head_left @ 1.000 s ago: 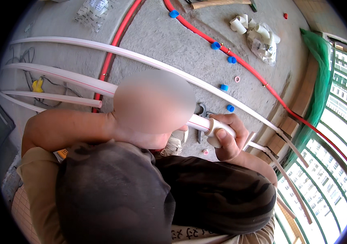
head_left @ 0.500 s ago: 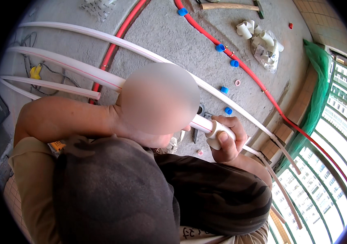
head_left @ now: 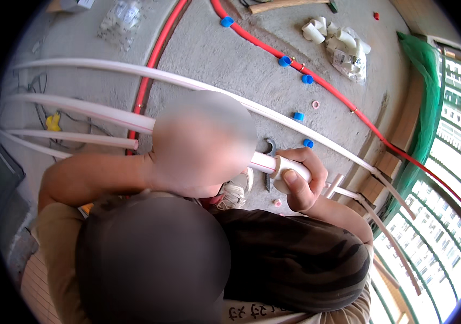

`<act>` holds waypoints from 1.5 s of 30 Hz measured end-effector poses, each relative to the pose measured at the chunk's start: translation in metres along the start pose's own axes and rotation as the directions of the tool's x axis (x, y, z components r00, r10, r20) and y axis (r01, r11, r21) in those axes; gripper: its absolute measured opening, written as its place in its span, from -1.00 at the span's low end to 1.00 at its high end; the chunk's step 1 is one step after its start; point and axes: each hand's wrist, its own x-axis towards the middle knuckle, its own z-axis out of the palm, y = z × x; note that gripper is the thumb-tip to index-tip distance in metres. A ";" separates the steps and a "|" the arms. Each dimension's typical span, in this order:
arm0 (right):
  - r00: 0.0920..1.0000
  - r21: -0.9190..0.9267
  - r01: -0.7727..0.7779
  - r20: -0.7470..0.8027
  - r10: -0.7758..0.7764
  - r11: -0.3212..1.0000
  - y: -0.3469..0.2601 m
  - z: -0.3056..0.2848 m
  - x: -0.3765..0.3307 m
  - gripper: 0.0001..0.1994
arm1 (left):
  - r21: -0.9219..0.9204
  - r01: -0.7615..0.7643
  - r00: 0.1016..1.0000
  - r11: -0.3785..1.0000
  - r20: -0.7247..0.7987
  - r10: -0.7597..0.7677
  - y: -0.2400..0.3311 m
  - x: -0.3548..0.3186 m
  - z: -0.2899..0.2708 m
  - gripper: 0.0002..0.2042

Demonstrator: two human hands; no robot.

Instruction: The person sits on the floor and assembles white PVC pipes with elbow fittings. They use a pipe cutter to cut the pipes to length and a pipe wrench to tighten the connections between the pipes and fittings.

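My right hand [head_left: 303,186] is shut around a white pipe fitting [head_left: 291,166] on the end of a long white pipe with a pink stripe [head_left: 106,116]. That pipe runs off to the left over the concrete floor. My left forearm [head_left: 95,175] reaches in from the left toward the same pipe. A blurred patch hides the left hand, so its grip cannot be seen. A dark metal tool [head_left: 270,156] lies on the floor just beyond the fitting.
More white pipes [head_left: 198,83] curve across the floor, and red conduit [head_left: 316,81] with blue caps [head_left: 285,60] runs diagonally. White fittings [head_left: 338,40] are piled at the top right. Green netting [head_left: 424,108] and a railing edge the right side. A yellow object [head_left: 52,121] lies left.
The view has tilted slightly. My right hand stays closed on the fitting at the pipe's end, in nearly the same place.
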 end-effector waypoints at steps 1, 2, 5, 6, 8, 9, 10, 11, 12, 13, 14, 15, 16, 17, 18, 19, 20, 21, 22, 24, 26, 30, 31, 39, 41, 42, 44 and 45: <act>0.999 0.034 -0.030 0.020 0.030 0.999 0.003 0.001 0.003 -0.62 | 0.011 0.010 1.000 1.000 -0.024 -0.009 -0.003 -0.002 0.007 -0.88; 0.997 0.069 -0.071 0.030 0.069 0.995 0.004 0.001 0.006 -0.61 | 0.021 0.019 0.999 1.000 -0.045 -0.018 -0.005 -0.003 0.013 -0.87; 0.981 0.146 -0.183 0.093 0.170 0.972 0.009 -0.013 0.012 -0.52 | -0.111 0.097 0.993 0.989 0.074 -0.089 -0.027 -0.005 0.019 -0.81; 0.986 0.157 -0.158 0.083 0.147 0.975 0.011 -0.019 0.011 -0.52 | -0.098 0.182 0.972 0.978 0.169 -0.164 -0.034 -0.006 0.000 -0.80; 0.992 0.150 -0.128 0.033 0.124 0.980 0.013 -0.032 0.000 -0.50 | -0.071 0.317 0.895 0.946 0.352 -0.273 -0.045 -0.008 -0.035 -0.79; 0.984 0.229 -0.176 0.021 0.176 0.957 0.021 -0.040 -0.005 -0.50 | -0.050 0.430 0.828 0.901 0.420 -0.372 -0.056 -0.015 -0.057 -0.81; 0.975 0.267 -0.217 0.002 0.224 0.939 0.022 -0.050 -0.008 -0.49 | -0.011 0.581 0.726 0.814 0.458 -0.512 -0.061 -0.018 -0.071 -0.81; 0.968 0.304 -0.227 -0.030 0.248 0.925 0.022 -0.056 -0.009 -0.48 | 0.007 0.603 0.708 0.798 0.457 -0.538 -0.081 -0.038 -0.080 -0.73; 0.964 0.346 -0.230 -0.047 0.262 0.910 0.023 -0.059 -0.006 -0.47 | -0.003 0.518 0.793 0.856 0.378 -0.478 -0.093 -0.062 -0.082 -0.67; 0.964 0.351 -0.225 -0.055 0.259 0.909 0.019 -0.056 -0.003 -0.45 | -0.008 0.425 0.866 0.905 0.294 -0.404 -0.098 -0.078 -0.081 -0.60; 0.956 0.287 -0.225 -0.117 0.267 0.931 0.022 -0.050 -0.009 -0.50 | 0.011 0.394 0.883 0.919 0.272 -0.382 -0.094 -0.079 -0.078 -0.58; 0.943 0.262 -0.261 -0.135 0.304 0.929 0.017 -0.048 -0.011 -0.48 | 0.032 0.370 0.896 0.928 0.253 -0.366 -0.084 -0.078 -0.075 -0.55; 0.933 0.235 -0.289 -0.149 0.329 0.928 0.011 -0.050 -0.011 -0.46 | 0.060 0.345 0.910 0.937 0.222 -0.349 -0.077 -0.076 -0.074 -0.53; 0.950 0.209 -0.243 -0.146 0.276 0.947 0.012 -0.052 -0.017 -0.47 | 0.069 0.321 0.914 0.944 0.239 -0.328 -0.074 -0.074 -0.076 -0.53; 0.966 0.181 -0.195 -0.137 0.221 0.964 0.014 -0.054 -0.022 -0.48 | 0.079 0.302 0.916 0.950 0.252 -0.312 -0.071 -0.073 -0.078 -0.53; 0.979 0.150 -0.146 -0.122 0.165 0.978 0.015 -0.056 -0.027 -0.49 | 0.089 0.285 0.918 0.954 0.261 -0.299 -0.068 -0.073 -0.080 -0.53; 0.983 0.151 -0.125 -0.116 0.143 0.981 0.016 -0.058 -0.031 -0.49 | 0.092 0.280 0.918 0.956 0.267 -0.294 -0.065 -0.072 -0.081 -0.53; 0.986 0.148 -0.113 -0.109 0.130 0.982 0.018 -0.059 -0.033 -0.50 | 0.085 0.278 0.917 0.957 0.274 -0.290 -0.067 -0.073 -0.078 -0.52; 0.988 0.145 -0.102 -0.098 0.117 0.984 0.019 -0.059 -0.034 -0.50 | 0.079 0.278 0.916 0.957 0.279 -0.289 -0.070 -0.075 -0.076 -0.52; 0.990 0.117 -0.077 -0.110 0.090 0.990 0.020 -0.058 -0.037 -0.50 | 0.082 0.252 0.923 0.964 0.279 -0.265 -0.073 -0.077 -0.074 -0.54; 0.989 0.120 -0.072 -0.120 0.087 0.990 0.019 -0.058 -0.039 -0.50 | 0.075 0.251 0.928 0.965 0.264 -0.262 -0.070 -0.077 -0.072 -0.55; 0.992 0.092 -0.038 -0.119 0.049 0.995 0.023 -0.060 -0.039 -0.52 | 0.092 0.232 0.935 0.968 0.255 -0.248 -0.064 -0.073 -0.071 -0.55; 0.992 0.085 -0.034 -0.116 0.044 0.996 0.022 -0.060 -0.039 -0.52 | 0.093 0.225 0.938 0.970 0.249 -0.242 -0.064 -0.074 -0.071 -0.56; 0.996 0.088 -0.001 -0.089 0.009 0.996 0.023 -0.067 -0.036 -0.59 | 0.121 0.198 0.951 0.973 0.218 -0.220 -0.062 -0.074 -0.070 -0.55; 0.996 0.085 -0.008 -0.091 0.016 0.996 0.023 -0.068 -0.036 -0.61 | 0.120 0.211 0.947 0.970 0.222 -0.234 -0.060 -0.075 -0.071 -0.54; 0.996 0.080 -0.004 -0.093 0.012 0.997 0.023 -0.068 -0.036 -0.61 | 0.125 0.205 0.948 0.971 0.221 -0.228 -0.060 -0.075 -0.070 -0.55; 0.995 0.069 0.004 -0.095 0.003 0.998 0.025 -0.069 -0.038 -0.61 | 0.134 0.192 0.951 0.972 0.220 -0.218 -0.060 -0.075 -0.069 -0.56; 0.995 0.060 0.006 -0.097 0.000 0.998 0.025 -0.069 -0.038 -0.62 | 0.135 0.190 0.952 0.973 0.219 -0.216 -0.060 -0.075 -0.068 -0.57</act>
